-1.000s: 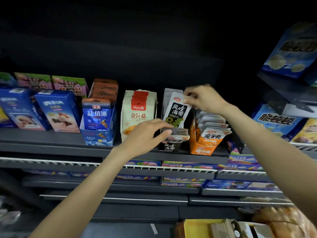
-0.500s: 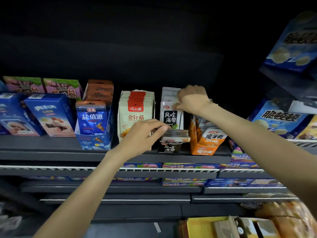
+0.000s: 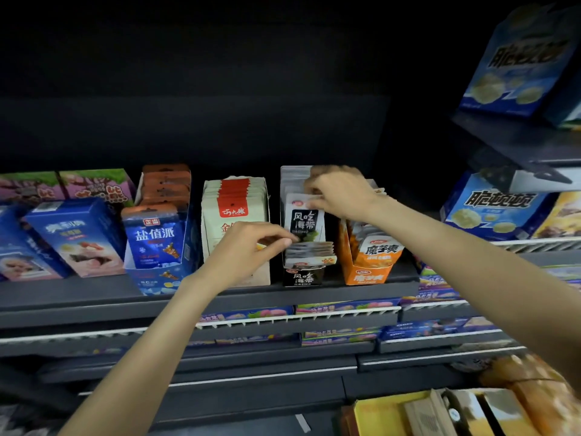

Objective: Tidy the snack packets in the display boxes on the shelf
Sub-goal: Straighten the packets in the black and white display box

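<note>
Best done by steadying the flattened front stack with the left hand point(image 3: 251, 247), fingertips pinched on the packet tops at centre frame, while easing the upright seaweed packet point(image 3: 304, 222) straight down behind them. Right hand point(image 3: 339, 196), just above centre, fingers curled and clamped on that packet's top edge. Probably worth squaring the edges before letting go (glossy film slides and fans out easily). Black display box point(image 3: 302, 276) at centre on the dark shelf point(image 3: 314, 292): thin card, low front lip, packets flat, rectangular, slick. Orange display box point(image 3: 367, 272) just right, packets leaning forward. Cream packets point(image 3: 234, 209) just left, matte-looking, neatly upright.
</note>
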Motion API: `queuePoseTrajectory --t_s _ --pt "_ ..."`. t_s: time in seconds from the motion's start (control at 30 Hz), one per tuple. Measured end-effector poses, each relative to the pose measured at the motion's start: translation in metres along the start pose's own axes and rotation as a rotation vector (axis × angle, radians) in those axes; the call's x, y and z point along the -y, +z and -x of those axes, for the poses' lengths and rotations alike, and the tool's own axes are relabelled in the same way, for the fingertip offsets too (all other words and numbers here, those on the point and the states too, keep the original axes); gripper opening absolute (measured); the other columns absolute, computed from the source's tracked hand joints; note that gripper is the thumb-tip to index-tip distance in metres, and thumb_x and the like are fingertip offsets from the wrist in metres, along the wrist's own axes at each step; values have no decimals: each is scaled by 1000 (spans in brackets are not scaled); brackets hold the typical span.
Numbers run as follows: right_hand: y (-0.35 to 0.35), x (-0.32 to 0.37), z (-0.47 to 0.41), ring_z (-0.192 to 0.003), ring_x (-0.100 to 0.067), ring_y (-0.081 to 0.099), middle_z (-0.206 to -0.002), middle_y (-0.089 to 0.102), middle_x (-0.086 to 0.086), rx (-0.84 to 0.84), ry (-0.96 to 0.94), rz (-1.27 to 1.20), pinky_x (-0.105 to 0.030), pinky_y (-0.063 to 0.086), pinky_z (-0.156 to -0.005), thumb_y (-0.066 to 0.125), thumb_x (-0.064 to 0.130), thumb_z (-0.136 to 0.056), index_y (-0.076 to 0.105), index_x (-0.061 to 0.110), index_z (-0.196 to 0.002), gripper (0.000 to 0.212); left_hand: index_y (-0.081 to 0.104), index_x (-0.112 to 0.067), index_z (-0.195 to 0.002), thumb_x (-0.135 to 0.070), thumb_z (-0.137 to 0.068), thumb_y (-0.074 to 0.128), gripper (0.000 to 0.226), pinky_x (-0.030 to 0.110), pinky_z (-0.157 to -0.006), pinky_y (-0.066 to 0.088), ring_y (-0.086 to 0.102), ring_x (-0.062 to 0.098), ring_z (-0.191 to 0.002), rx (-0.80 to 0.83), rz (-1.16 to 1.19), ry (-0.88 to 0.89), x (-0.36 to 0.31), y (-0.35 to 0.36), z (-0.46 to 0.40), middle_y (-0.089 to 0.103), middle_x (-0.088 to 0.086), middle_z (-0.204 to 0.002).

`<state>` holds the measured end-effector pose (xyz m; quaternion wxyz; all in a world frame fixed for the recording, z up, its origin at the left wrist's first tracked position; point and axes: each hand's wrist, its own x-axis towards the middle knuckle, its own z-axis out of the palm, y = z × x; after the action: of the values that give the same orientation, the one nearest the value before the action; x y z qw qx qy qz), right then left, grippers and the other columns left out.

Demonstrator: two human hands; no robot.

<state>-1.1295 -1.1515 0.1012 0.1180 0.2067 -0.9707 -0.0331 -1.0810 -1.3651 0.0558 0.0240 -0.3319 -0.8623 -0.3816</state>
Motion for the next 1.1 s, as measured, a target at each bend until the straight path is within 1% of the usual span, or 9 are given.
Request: queuePoseTrajectory --t_s 0.1,0.3,0.37,0.47,0.67,0.73,0.83,1.0,1.1 --pt "0 -7 -7 -92 -28 60 -111 56 -3 -86 80 41 -31 38 -67 55 30 -93 62 12 -96 20 72 -27 -101 -25 -90 61 16 2 -72 41 60 -13 -81 8 1 2 0 0 -1 64 -25 -90" --pt "12 2 -11 -90 -28 60 -113 58 -4 -48 76 114 -30 33 -62 54 30 -94 60 11 -99 21 73 -23 -102 -25 -90 61 17 5 -74 42 60 -13 -81 3 -4 1 0 0 -1 66 -22 -90" --pt "9 2 -11 -89 -30 61 -109 59 -6 -67 103 93 -30 35 -62 59 36 -91 56 10 -104 29 73 -22 -102 -24 -91 60 17 4 -73 41 60 -13 -82 1 4 0 -1 0 -1 66 -21 -91" --pt "7 1 -9 -83 -32 62 -92 61 -7 -73 127 25 -33 43 -65 65 39 -87 46 11 -112 42 73 -21 -101 -22 -91 60 16 2 -70 40 59 -14 -79 -5 13 6 -1 0 -1 65 -22 -89" --pt "3 -3 2 -85 -20 58 -86 59 3 -17 86 -164 -32 45 -75 62 25 -87 58 17 -96 13 72 -28 -98 -23 -91 61 14 4 -74 42 62 -9 -85 -2 35 -2 1 1 -4 67 -22 -91" --pt "-1 -5 6 -85 -14 59 -90 64 6 3 59 -215 -33 49 -79 61 23 -88 63 20 -100 12 70 -33 -97 -24 -90 61 14 6 -77 44 62 -7 -88 -1 34 2 2 0 -6 66 -24 -92" --pt "-2 -7 12 -93 -8 64 -103 70 6 40 2 -304 -33 52 -86 58 18 -91 67 22 -109 20 71 -30 -97 -24 -89 63 13 8 -78 46 63 -6 -88 6 29 9 5 0 -7 67 -22 -91" --pt "3 -2 5 -112 -8 60 -122 66 3 183 -34 -352 -32 44 -102 50 10 -95 55 18 -132 38 72 -30 -96 -25 -85 66 13 15 -77 50 64 -2 -86 42 41 14 6 -3 -9 69 -19 -89" --pt "3 -3 0 -114 -7 59 -123 65 1 195 18 -412 -28 41 -104 49 12 -97 54 16 -133 37 73 -30 -99 -32 -86 64 16 23 -75 54 66 2 -84 64 11 -6 10 -4 -13 71 -16 -91"
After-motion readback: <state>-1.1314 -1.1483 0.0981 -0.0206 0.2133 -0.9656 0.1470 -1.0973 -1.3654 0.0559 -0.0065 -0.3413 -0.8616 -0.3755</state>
